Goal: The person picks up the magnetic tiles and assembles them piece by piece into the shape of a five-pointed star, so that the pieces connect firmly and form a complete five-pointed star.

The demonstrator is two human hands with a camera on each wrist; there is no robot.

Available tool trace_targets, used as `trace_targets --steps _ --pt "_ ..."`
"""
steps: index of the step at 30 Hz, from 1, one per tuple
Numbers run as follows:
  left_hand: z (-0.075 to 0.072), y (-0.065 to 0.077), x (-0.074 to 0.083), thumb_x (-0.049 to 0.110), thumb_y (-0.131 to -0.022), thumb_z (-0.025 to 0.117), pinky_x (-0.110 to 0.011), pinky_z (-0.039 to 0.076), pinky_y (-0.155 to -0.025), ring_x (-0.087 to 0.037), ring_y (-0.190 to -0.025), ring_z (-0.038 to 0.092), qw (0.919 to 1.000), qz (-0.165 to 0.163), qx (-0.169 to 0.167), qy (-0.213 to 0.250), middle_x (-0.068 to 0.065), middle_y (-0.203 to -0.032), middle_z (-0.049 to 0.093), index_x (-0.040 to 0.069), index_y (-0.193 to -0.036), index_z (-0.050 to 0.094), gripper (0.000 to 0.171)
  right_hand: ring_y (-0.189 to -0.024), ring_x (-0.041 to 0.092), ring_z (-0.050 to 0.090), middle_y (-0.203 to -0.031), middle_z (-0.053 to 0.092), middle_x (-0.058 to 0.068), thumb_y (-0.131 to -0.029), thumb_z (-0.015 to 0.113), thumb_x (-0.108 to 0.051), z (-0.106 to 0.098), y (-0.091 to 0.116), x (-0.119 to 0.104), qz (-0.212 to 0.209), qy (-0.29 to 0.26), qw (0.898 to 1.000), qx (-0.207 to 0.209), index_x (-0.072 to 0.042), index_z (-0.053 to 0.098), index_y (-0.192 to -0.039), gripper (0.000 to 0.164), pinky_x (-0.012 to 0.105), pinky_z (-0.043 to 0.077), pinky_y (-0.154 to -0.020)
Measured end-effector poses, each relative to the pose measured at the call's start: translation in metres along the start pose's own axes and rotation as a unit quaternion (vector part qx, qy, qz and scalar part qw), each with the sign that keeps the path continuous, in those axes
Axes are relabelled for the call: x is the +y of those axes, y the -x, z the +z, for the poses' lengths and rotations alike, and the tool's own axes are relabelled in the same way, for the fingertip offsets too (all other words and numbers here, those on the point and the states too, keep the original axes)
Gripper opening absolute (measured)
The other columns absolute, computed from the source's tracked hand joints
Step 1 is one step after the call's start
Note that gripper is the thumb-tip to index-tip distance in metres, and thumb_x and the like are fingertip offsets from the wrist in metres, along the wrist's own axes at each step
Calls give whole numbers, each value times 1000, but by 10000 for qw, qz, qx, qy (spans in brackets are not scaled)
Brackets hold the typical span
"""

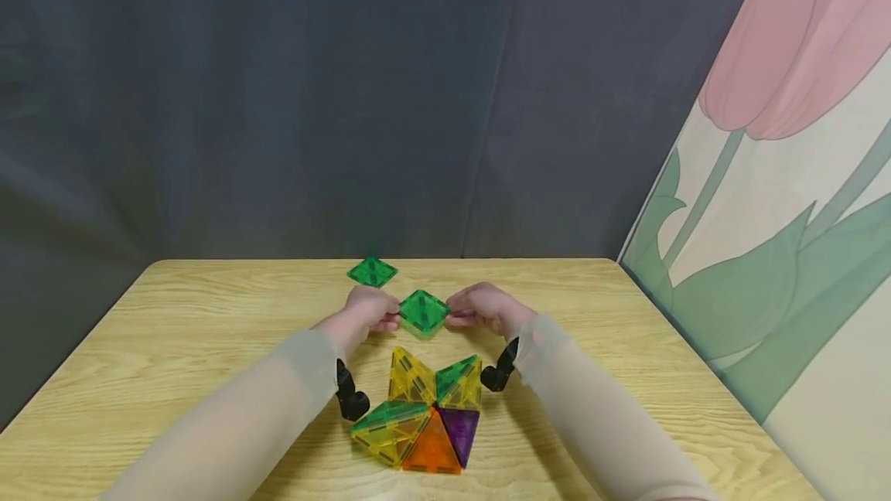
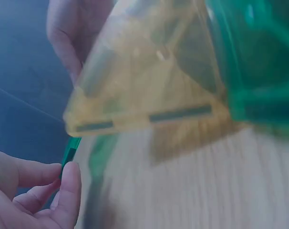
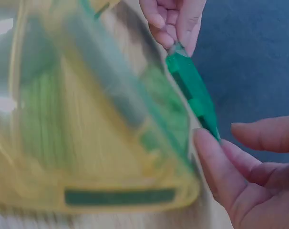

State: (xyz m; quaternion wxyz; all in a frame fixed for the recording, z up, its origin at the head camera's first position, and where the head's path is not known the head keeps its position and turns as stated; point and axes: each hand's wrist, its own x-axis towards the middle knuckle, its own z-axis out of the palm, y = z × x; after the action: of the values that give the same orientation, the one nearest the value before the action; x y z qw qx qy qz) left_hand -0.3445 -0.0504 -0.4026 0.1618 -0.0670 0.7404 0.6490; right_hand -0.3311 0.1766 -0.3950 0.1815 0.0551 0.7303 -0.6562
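A green diamond made of magnetic tiles [image 1: 424, 312] is held slightly above the wooden table between both hands. My left hand [image 1: 370, 308] pinches its left corner between thumb and fingers. At the opposite corner, my right hand [image 1: 486, 308] grips the tip, its thumb against one face and fingertips behind. Nearer to me stands a cluster of joined magnetic tiles, with a yellow tile [image 1: 409, 381], an orange tile [image 1: 433, 448], a purple tile [image 1: 460, 433] and green ones. In the left wrist view, a yellow triangular tile [image 2: 149, 90] of this cluster fills the foreground.
Another green diamond [image 1: 372, 272] lies at the table's back edge, left of the middle. Behind the wooden table [image 1: 612, 377] hangs a dark curtain [image 1: 334, 99]. A wall panel with painted tulips [image 1: 780, 253] runs along the right side.
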Motion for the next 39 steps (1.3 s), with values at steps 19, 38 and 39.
trace_targets --steps 19,38,39 --pt "-29 125 8 -2 -96 60 -31 59 -75 -20 -81 68 9891 867 -843 843 -16 -99 67 -10 -118 65 24 -76 18 69 -86 67 14 -97 54 4 33 129 -9 -878 -982 9889 -691 12 53 -119 24 31 59 -75" --pt "-24 197 -61 1 -95 61 -31 58 -78 -18 -89 69 9638 -10 -2537 817 -9 -97 69 -15 -122 60 32 -82 15 71 -88 70 9 -97 54 0 50 205 75 277 -2226 9641 -1420 4 61 -113 18 28 56 -82" --pt "-23 197 -63 1 -95 60 -31 58 -79 -19 -90 69 9622 -20 -2599 814 -9 -97 69 -16 -123 59 33 -82 15 71 -88 70 9 -97 54 0 50 206 78 347 -2223 9648 -1359 3 61 -113 18 28 56 -82"
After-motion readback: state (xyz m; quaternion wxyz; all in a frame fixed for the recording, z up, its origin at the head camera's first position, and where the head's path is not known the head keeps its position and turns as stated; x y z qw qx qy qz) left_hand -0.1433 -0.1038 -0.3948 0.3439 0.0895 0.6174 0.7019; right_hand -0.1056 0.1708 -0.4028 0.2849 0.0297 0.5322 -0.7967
